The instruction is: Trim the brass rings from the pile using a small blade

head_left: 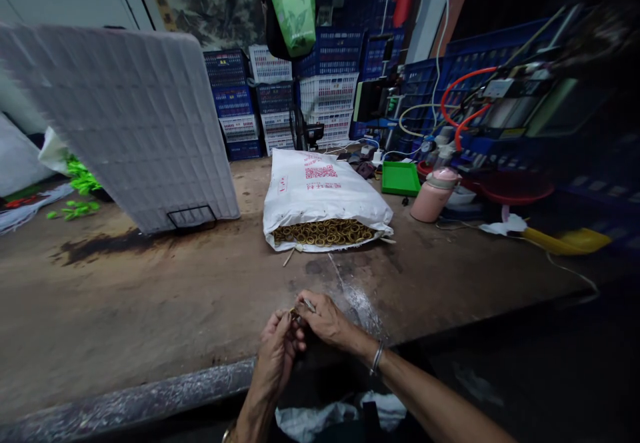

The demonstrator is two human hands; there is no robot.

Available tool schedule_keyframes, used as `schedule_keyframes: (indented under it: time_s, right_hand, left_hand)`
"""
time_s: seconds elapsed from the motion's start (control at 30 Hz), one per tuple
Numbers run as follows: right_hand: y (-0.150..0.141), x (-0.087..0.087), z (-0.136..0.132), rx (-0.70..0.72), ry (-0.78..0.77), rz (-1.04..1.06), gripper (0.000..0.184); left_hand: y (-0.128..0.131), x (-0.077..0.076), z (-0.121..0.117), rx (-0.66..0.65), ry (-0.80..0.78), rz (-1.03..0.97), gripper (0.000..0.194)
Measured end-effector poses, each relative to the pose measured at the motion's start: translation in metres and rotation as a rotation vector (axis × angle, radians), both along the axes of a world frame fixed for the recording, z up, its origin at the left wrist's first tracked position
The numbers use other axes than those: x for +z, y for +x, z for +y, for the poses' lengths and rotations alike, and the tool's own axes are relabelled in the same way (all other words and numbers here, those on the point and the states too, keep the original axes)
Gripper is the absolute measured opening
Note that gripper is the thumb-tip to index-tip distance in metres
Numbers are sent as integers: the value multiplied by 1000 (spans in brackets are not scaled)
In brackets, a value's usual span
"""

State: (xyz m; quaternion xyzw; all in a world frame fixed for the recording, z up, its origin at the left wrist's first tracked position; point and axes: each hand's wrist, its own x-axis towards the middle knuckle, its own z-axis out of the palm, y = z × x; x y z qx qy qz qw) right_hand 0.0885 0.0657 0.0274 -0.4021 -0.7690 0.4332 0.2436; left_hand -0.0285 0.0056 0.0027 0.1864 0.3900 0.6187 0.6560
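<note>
My left hand (281, 343) is closed at the table's front edge, its thumb and fingertips pinching a small brass-coloured piece (293, 311). The piece resembles the rings in the sack, but its full shape is hidden by my fingers. Against it from the right comes my right hand (325, 318), closed around a small, slim, pale metal-looking tool (309, 305) whose kind I cannot make out. Beyond both hands lies a white woven sack (325, 193) with red print. Its open mouth faces me and shows many brass-coloured rings (325, 232).
A ribbed grey-white panel (130, 123) stands upright at left beside green plastic pieces (83, 180). To the right are a green tray (401, 178), a pink bottle (434, 195), a yellow scoop-like piece (567, 240) and a machine with red hoses (513, 100). Stacked crates (327, 93) line the back.
</note>
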Motion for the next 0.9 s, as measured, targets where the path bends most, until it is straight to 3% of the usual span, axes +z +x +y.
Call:
schedule_keyframes:
  time_s: [0.13,0.37,0.6,0.73,0.9]
  right_hand:
    - [-4,1,5,-67,-174,75,19]
    - [-3,-4,13,-57,-104,46,17]
    - [-4,-3,16,-48,-76,46,19]
    - [0,-3,16,-93,46,-52,18]
    - [6,-4,10,32,246,-294,13]
  left_hand:
    - [2,-1,2,-20,19,50,22]
    - [1,1,7,-85,25,115,24]
    - [-1,-5,10,-53,22,165,25]
    - [-1,-4,12,-27,53,200,24]
    - [-3,-9,14,-31,76,301,25]
